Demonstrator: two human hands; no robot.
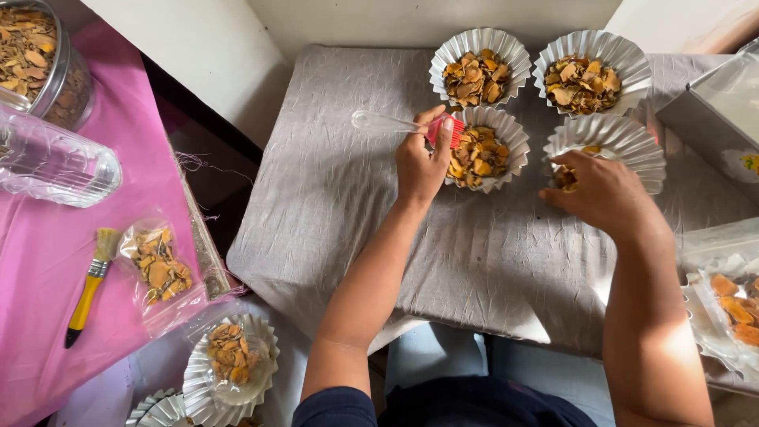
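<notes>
Head view, looking down on the grey crinkled cloth-covered table [332, 237]. All places below are relative to the near-left fluted silver foil cup of dried orange-brown chips [484, 150].

Left hand [423, 162]: touching that cup's left rim, fingers closed around a silicone brush with clear handle and red bristle head [411, 126]. The bristle end sits at the rim, right at the fingertips. The handle's long axis runs away to the left, roughly level, out over bare cloth.

Right hand [605, 194]: just right of the cup, at the fourth foil cup, nearly empty [613, 142]. Fingers curled over its near edge onto a few chips. I can't tell whether they pinch anything; the hand hides the contact.

Behind the reference cup are two more filled foil cups: one directly behind [478, 63], one behind and to the right [589, 71].

Key relation: chips lie to the right of the left fingers, directly under the bristles. Left hand is the nearer one to this cup.

Well to the left, off the table, on the pink sheet [47, 269]: a yellow-handled paintbrush [88, 285], a clear plastic bag of chips [158, 269], a clear plastic jar lying on its side [51, 162]. Another filled foil cup [231, 360] sits lower left.
</notes>
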